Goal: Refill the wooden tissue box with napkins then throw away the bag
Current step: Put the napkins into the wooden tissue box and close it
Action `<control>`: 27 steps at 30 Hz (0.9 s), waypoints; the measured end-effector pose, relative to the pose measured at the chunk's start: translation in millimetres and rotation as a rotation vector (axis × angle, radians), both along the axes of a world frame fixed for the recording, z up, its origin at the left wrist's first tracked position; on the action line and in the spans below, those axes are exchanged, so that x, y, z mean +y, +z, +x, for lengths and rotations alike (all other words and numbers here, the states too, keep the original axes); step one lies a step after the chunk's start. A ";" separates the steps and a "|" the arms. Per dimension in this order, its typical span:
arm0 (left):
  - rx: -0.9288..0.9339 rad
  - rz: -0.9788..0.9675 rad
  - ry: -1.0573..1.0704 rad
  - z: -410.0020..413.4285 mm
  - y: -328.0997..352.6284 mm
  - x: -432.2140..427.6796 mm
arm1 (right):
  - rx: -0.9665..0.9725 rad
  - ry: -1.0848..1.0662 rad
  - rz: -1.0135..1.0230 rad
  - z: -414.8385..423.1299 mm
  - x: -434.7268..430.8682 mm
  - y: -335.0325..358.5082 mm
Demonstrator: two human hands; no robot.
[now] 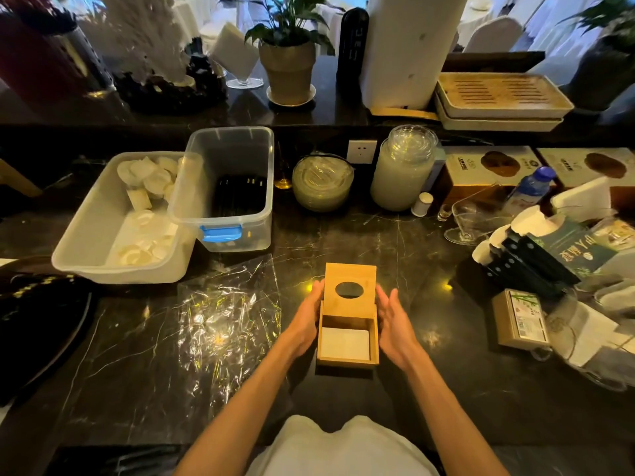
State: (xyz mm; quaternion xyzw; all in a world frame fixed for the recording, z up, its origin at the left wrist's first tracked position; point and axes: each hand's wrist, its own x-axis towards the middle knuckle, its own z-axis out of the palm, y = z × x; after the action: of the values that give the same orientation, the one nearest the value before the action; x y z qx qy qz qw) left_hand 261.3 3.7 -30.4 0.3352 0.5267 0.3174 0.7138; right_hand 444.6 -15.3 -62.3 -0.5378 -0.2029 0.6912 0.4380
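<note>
The wooden tissue box [347,361] stands on the dark marble counter just in front of me. Its sliding lid [350,274] with an oval hole is pushed halfway back, and white napkins [344,343] show in the open near half. My left hand [305,322] lies flat against the box's left side, fingers reaching the lid's edge. On the other side my right hand [395,324] is spread open beside the right wall, a little apart from it. An empty clear plastic bag [228,324] lies crumpled flat on the counter left of the box.
Two plastic bins [103,249] [223,214] stand at the back left, one with white cloths. Glass jars [402,170] and a lidded bowl [321,182] line the back. Boxes, a water bottle [529,190], a glass and packs crowd the right. A dark tray [41,324] sits far left.
</note>
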 end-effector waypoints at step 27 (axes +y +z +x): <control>0.025 -0.030 0.204 -6.8 -34.8 -37.8 | -0.196 -0.050 -0.007 3.8 -32.5 -17.2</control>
State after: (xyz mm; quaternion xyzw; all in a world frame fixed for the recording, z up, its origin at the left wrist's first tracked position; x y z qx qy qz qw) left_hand 254.4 -34.1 -65.1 0.2729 0.5718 0.3762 0.6761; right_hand 448.4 -47.8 -79.5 -0.6092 -0.2290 0.6246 0.4316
